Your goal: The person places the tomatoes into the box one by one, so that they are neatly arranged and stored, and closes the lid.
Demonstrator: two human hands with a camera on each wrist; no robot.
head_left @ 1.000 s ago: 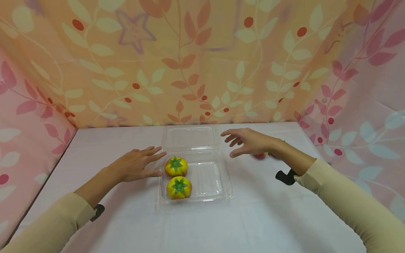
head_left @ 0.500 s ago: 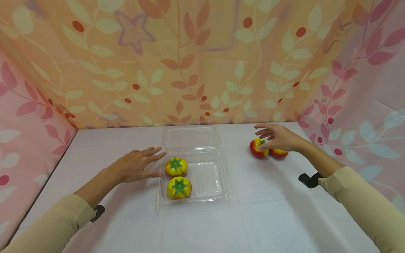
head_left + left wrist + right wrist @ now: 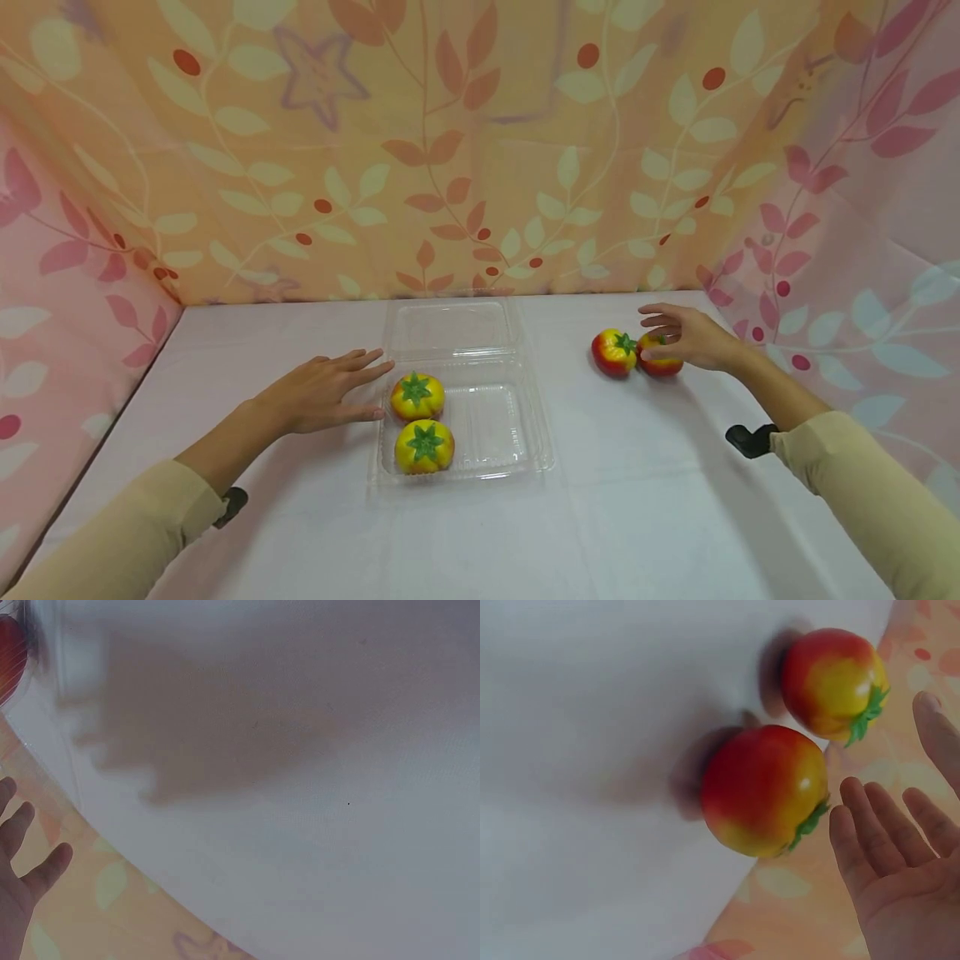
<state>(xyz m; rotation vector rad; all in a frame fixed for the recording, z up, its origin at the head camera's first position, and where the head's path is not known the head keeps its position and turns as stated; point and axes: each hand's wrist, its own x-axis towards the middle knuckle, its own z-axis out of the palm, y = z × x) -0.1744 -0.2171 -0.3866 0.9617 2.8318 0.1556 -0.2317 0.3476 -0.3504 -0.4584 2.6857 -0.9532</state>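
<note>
In the head view, my left hand (image 3: pixel 322 392) hovers with spread fingers at the left edge of a clear plastic clamshell box (image 3: pixel 487 425). Inside the box's left part sit two yellow tomatoes with green star-shaped tops, one tomato (image 3: pixel 417 397) behind the other tomato (image 3: pixel 424 447). My right hand (image 3: pixel 697 340) is held over the right one of two red-and-yellow tomatoes, partly hiding that tomato (image 3: pixel 664 365); its neighbour (image 3: pixel 614 352) stands close on its left. The right wrist view shows the right hand's fingers (image 3: pixel 881 840) extended beside the nearer tomato (image 3: pixel 761 787), gripping nothing.
The box's lid (image 3: pixel 453 327) lies folded back toward the rear of the white-covered table (image 3: pixel 615 517). Floral cloth (image 3: pixel 480 150) hangs behind the table and along both sides. Black wrist mounts (image 3: pixel 750 442) stick out below the sleeves.
My right hand has moved right, from beside the box to above the right-hand tomato, uncovering the left one of that pair. My left hand has stayed in place.
</note>
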